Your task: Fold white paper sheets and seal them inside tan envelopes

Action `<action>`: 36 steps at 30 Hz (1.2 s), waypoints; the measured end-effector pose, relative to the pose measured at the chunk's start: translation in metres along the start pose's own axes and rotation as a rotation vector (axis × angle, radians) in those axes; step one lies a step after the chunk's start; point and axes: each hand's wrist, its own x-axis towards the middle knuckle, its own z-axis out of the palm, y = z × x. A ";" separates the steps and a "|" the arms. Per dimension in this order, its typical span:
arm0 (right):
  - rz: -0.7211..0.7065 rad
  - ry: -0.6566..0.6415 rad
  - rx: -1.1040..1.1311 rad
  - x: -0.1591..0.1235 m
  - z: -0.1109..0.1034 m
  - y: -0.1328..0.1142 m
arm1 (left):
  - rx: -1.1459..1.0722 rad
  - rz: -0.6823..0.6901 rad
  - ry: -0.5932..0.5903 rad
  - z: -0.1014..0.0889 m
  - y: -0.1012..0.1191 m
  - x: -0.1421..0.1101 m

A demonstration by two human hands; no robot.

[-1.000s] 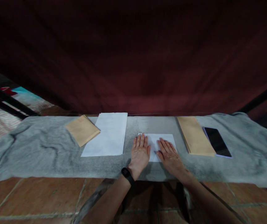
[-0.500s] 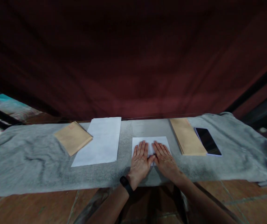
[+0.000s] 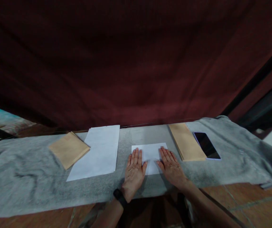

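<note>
A small white sheet of paper point(image 3: 152, 155), perhaps folded, lies flat on the grey cloth. My left hand point(image 3: 135, 169) rests palm down across its left side, fingers stretched out and pointing away from me. On its right side lies my right hand point(image 3: 171, 166), also flat, with the thumb held apart. A strip of bare paper shows between the two hands. Neither hand grips anything. Left of them is a stack of larger white sheets point(image 3: 100, 152), its left part overlapped by a few brown envelopes point(image 3: 69, 149). More brown envelopes point(image 3: 188, 144) lie to the right.
Beside the right-hand envelopes is a phone point(image 3: 207, 145) with a dark screen and purple edge. A grey cloth point(image 3: 43, 186) covers the long narrow surface. Behind it hangs a dark red curtain point(image 3: 136, 79). Tiled floor point(image 3: 256, 196) shows below the front edge.
My hands slid together over the small paper until the thumbs met, then moved apart to its left and right sides. The camera view has turned slightly, shifting everything leftward.
</note>
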 end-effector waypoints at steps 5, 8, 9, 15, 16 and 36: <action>0.039 0.016 -0.048 -0.005 0.003 0.008 | 0.044 -0.045 0.043 0.003 -0.009 -0.003; 0.070 0.007 -0.057 -0.007 0.006 0.010 | 0.069 -0.054 0.037 0.003 -0.014 -0.003; 0.084 0.002 -0.058 -0.007 0.007 0.011 | 0.075 -0.057 0.034 0.002 -0.014 -0.002; 0.158 -0.067 -0.011 0.011 0.010 0.004 | 0.033 -0.052 0.026 -0.005 0.001 0.013; 0.160 -0.090 0.014 0.016 0.010 0.000 | 0.013 -0.039 0.025 -0.006 0.006 0.017; 0.127 -0.290 0.103 0.041 0.013 -0.026 | -0.028 -0.087 -0.141 -0.005 0.022 0.034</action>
